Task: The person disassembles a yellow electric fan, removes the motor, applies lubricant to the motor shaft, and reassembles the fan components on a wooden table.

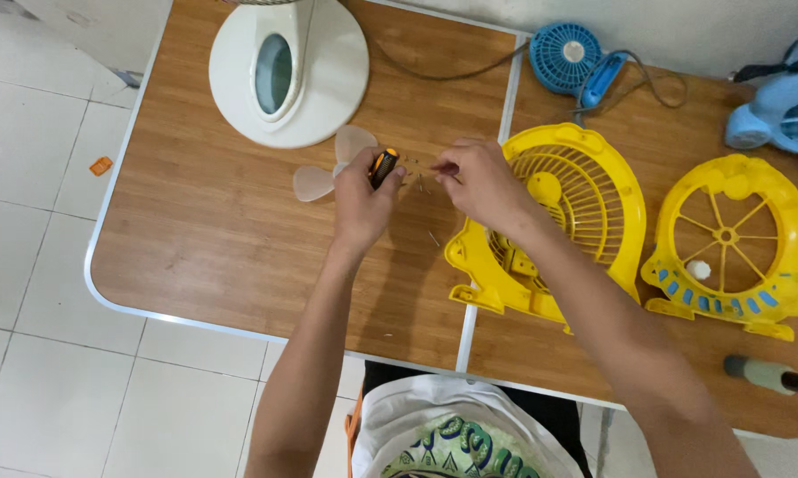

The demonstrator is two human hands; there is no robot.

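A folding table [222,257] with a wood-grain laminate top and a pale metal rim fills most of the view, split by a light seam down its middle. At its far edge sits a round white plastic fan base [328,80], smooth and glossy, with an oval grey-blue window in its stem. To the right lie two bright yellow moulded plastic fan shells: a rear housing [585,204] with fine ribbed grille bars, and a front guard [735,239] with wide spokes and blue vent slots. Behind them is a small blue handheld fan [565,55]. A translucent frosted fan blade [328,173] lies just beyond the left hand. The left hand [363,199] is curled shut around a screwdriver [383,165] with a black and orange handle, held above the table's centre. The right hand [483,181], just beside it, has its fingertips pinched together; what they grip is too small to tell. A few tiny screws [433,237] lie loose on the wood nearby.
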